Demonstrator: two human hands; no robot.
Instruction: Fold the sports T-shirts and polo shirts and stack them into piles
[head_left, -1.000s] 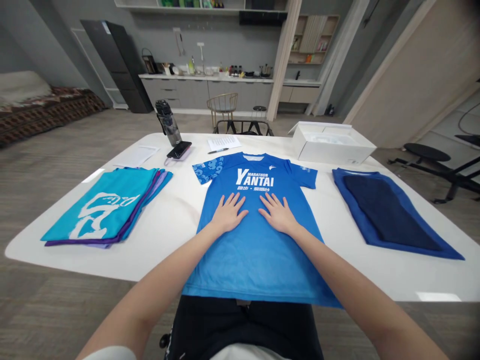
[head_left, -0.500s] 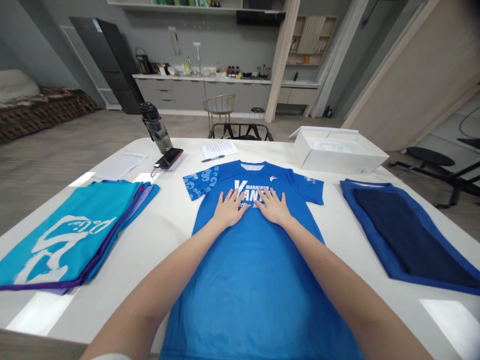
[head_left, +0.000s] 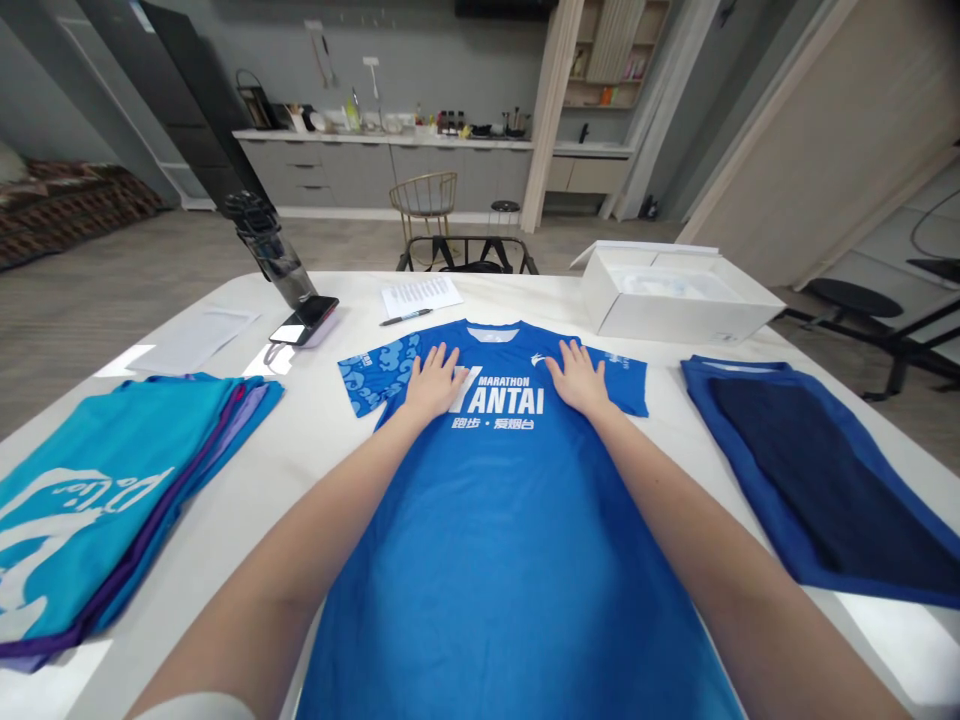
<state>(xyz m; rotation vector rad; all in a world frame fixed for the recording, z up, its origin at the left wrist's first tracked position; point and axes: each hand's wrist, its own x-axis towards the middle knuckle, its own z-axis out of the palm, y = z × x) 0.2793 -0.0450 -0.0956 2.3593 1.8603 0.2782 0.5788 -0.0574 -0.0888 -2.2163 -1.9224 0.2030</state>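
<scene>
A blue T-shirt [head_left: 487,520] with white "MARATHON YANTAI" lettering lies spread out, front up, its collar at the far side. My left hand [head_left: 433,384] rests flat on the chest near the patterned sleeve, fingers spread. On the opposite side of the chest, my right hand [head_left: 577,378] also lies flat and open, beside the small white logo. Neither hand grips the cloth. The shirt's hem runs out of view at the bottom.
Folded teal and purple garments [head_left: 112,430] lie at the left, folded dark blue ones [head_left: 817,460] at the right. Along the far side of the white table [head_left: 315,420] are a bottle [head_left: 274,255], a phone [head_left: 304,322], papers [head_left: 421,293], a pen [head_left: 406,317] and a white box [head_left: 675,300].
My hands have moved apart across the chest, left hand to the left and right hand to the right, slightly farther up. The lettering between them is now uncovered. The view has shifted slightly.
</scene>
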